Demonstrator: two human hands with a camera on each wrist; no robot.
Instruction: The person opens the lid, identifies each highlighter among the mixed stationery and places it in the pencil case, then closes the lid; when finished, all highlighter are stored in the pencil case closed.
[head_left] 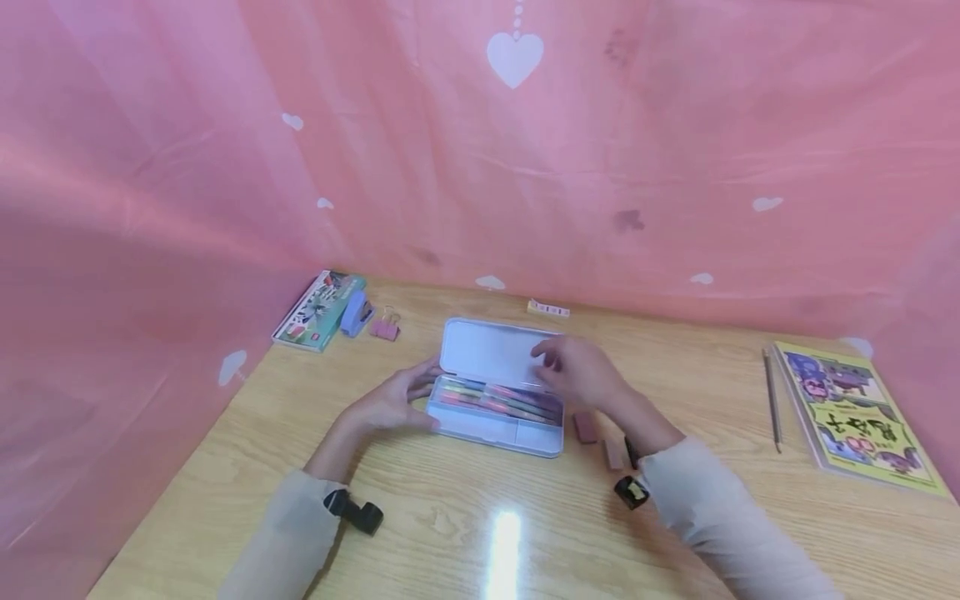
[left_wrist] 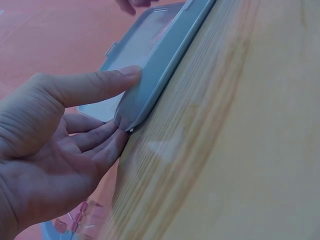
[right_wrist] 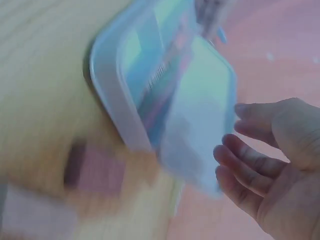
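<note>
A pale blue pencil case (head_left: 472, 423) lies with its lid (head_left: 487, 354) folded back on the wooden table. Several pastel-coloured pens (head_left: 498, 400) fill its rear compartment. My left hand (head_left: 393, 400) holds the case's left end; in the left wrist view the thumb (left_wrist: 100, 87) presses the front wall and the fingers reach round the end. Over the lid's right side hovers my right hand (head_left: 581, 367), fingers loosely bent. In the blurred right wrist view its fingertips are close to the lid's edge, with nothing between them; whether they touch it, I cannot tell.
Right of the case lie a dark pink block (head_left: 585, 427), a paler block (head_left: 612, 456) and a dark item (head_left: 632, 452). At back left are a booklet (head_left: 318, 310), a blue stapler (head_left: 356, 314) and a pink binder clip (head_left: 386, 327). A pencil (head_left: 772, 400) and a yellow book (head_left: 862, 417) lie right.
</note>
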